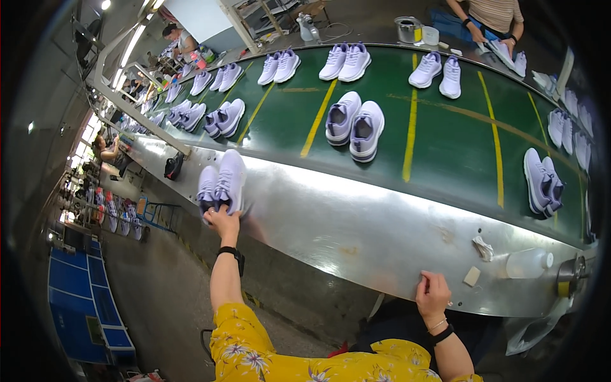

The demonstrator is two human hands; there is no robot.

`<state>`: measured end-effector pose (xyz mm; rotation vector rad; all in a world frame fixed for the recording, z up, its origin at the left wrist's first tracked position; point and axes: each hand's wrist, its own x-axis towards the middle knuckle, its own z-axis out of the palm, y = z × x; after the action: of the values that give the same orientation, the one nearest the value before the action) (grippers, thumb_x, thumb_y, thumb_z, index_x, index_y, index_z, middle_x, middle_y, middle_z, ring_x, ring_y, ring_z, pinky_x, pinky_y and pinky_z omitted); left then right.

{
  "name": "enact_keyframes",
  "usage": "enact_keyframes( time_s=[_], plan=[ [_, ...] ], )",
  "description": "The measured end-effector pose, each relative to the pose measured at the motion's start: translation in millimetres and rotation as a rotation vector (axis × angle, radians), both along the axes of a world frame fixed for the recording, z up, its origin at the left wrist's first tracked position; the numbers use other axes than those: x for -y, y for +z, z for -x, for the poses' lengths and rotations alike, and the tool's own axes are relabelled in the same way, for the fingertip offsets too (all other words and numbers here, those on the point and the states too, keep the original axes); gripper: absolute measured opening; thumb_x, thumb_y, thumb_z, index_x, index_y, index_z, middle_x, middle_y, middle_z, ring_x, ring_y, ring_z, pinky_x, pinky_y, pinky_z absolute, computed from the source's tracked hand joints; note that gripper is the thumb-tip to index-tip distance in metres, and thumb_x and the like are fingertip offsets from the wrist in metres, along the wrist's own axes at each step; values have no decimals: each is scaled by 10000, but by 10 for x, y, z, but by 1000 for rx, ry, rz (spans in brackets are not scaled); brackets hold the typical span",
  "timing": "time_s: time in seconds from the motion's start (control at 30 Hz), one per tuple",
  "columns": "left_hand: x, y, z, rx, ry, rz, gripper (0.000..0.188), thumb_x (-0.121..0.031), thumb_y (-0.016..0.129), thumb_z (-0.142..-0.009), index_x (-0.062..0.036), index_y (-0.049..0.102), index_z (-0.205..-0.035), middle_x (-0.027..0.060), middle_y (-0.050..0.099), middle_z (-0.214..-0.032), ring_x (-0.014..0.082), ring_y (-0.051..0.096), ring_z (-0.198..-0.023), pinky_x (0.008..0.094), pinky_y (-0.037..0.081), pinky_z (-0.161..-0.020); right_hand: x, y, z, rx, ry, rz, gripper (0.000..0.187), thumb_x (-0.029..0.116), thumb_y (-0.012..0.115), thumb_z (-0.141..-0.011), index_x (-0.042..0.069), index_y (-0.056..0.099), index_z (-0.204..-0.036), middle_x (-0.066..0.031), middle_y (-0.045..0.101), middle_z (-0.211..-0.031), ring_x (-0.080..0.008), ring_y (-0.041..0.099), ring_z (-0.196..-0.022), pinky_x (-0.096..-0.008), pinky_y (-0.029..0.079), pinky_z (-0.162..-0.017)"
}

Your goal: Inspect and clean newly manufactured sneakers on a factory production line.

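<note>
Our two hands are well apart. Our left hand (223, 221) is clamped on the heel ends of a pair of pale purple shoes (229, 178). The shoes sit side by side just past our left fingers, toes pointing away from us. They are over the shiny metal desk (305, 219), and we cannot tell if they touch it. A black watch (232, 256) goes around our left wrist.

Our right hand (433, 295) is at the near edge of the desk with its fingers bent. We cannot tell if something small is tucked inside it. A black band (442, 333) is around our right wrist. Just to the right of this hand is a little pale block (471, 275). A crumpled white scrap (483, 248) is a bit past the block. Farther right of the hand we see a see-through bottle (526, 264) and then a metal pot (570, 280).

Past both hands runs a green belt (286, 134) with yellow lines. On it, ahead of the space between our hands, is another pair of shoes (366, 127). One more pair (540, 181) is ahead and to the right of our right hand. Far past that hand, across the belt, a co-worker (493, 19) holds a shoe.
</note>
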<state>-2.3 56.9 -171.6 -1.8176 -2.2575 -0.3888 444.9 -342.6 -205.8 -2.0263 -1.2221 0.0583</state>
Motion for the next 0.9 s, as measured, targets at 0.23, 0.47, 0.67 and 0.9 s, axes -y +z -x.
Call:
enact_keyframes(
  time_s=[0.23, 0.47, 0.67, 0.9],
  plan=[
    [1017, 416, -1538, 136, -642, 115, 474, -309, 923, -599, -99, 770, -996, 198, 544, -1269, 391, 393, -1284, 560, 391, -1002, 133, -9, -79, -71, 28, -46, 135, 6, 668, -840, 70, 693, -955, -107, 611, -789, -308, 617, -694, -396, 508, -612],
    [2057, 669, -2651, 62, -1042, 243, 403, -277, 912, -594, -123, 775, -940, 184, 547, -1288, 367, 425, -1273, 557, 319, -1030, 168, -2, -151, -220, 18, -186, 161, -25, 652, -850, 62, 687, -981, -114, 623, -795, -305, 612, -648, -387, 500, -588],
    [2576, 864, -3006, -64, -1390, 337, 299, -267, 882, -659, -121, 748, -883, 152, 542, -1291, 346, 401, -1330, 590, 211, -1104, 245, -59, -260, -287, -20, -224, 171, -35, 643, -848, 37, 674, -1000, -146, 667, -883, -350, 660, -729, -400, 534, -637],
    [2768, 1074, -3130, 427, -1169, 998, 323, -279, 882, -787, -49, 715, -941, 115, 643, -1105, 252, 642, -1009, 388, 526, -840, 291, -74, -288, -338, -41, -288, 199, -31, 647, -855, 41, 679, -1038, -150, 690, -949, -349, 679, -787, -395, 558, -688]
  ],
)
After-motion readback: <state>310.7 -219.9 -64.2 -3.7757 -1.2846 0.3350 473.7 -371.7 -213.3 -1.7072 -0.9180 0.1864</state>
